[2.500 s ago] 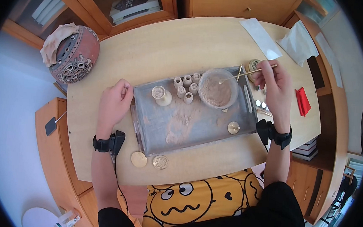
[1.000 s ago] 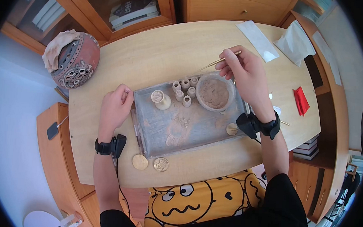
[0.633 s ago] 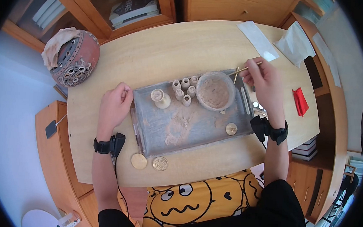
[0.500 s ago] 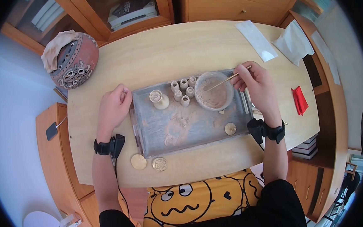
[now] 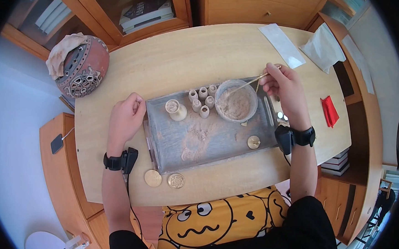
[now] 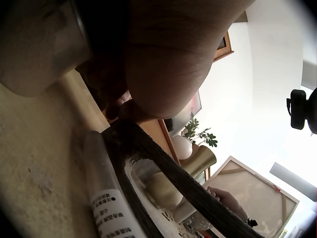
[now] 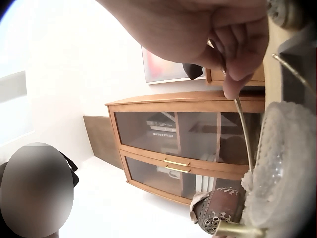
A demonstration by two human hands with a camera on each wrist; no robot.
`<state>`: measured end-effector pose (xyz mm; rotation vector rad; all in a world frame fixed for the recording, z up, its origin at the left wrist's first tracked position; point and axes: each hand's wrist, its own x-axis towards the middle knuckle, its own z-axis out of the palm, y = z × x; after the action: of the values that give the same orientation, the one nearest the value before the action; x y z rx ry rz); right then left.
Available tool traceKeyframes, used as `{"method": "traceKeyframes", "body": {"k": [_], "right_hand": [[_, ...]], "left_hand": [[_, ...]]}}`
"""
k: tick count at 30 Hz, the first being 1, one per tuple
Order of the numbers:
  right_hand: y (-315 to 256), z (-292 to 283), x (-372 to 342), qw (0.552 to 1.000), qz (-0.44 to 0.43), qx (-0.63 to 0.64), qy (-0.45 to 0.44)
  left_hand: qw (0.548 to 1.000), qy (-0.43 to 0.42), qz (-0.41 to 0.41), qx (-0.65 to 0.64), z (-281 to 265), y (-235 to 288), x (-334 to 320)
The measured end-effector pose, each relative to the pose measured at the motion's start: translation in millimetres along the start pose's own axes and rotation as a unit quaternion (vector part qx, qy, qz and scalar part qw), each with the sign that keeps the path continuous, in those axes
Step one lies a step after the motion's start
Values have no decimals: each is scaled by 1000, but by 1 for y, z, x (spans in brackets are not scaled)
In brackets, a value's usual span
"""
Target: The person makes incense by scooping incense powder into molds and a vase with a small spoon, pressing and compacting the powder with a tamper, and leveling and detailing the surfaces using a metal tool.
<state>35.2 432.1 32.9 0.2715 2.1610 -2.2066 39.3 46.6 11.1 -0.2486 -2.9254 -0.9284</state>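
Observation:
The right hand [image 5: 286,91] pinches a thin gold-coloured tool [image 5: 252,82], its tip down in a translucent bowl [image 5: 254,113] of pale brown powder. In the right wrist view, the hand [image 7: 218,39] holds the same tool [image 7: 243,124] with a pale clump at its lower end, beside the bowl [image 7: 287,163]. Loosely curled, the left hand [image 5: 126,117] rests at the far left corner of the grey tray [image 5: 171,145]. The left wrist view shows the hand [image 6: 168,64] by the tray's dark corner [image 6: 130,136]. A vase-like vessel [image 5: 177,110] stands near several small powdery bottles [image 5: 203,93].
Inside the tray lies a brass knobbed piece [image 5: 253,142]. Two gold discs [image 5: 153,178] are near the table's front edge. A red pouch [image 5: 330,111] and white bag [image 5: 324,47] lie right; a red-brown pierced pot [image 5: 88,65] stands left.
The right hand came left and lifted the tool off the bowl, went back right, then lowered the tip into the powder. The left hand has stayed at the tray corner.

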Motion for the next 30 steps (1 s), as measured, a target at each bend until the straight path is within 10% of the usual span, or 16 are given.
{"method": "traceKeyframes", "body": {"k": [30], "right_hand": [[-12,29,-8,995,-89,-27,22]], "left_hand": [[1000,6,7,-2,2,-2,0]]}}
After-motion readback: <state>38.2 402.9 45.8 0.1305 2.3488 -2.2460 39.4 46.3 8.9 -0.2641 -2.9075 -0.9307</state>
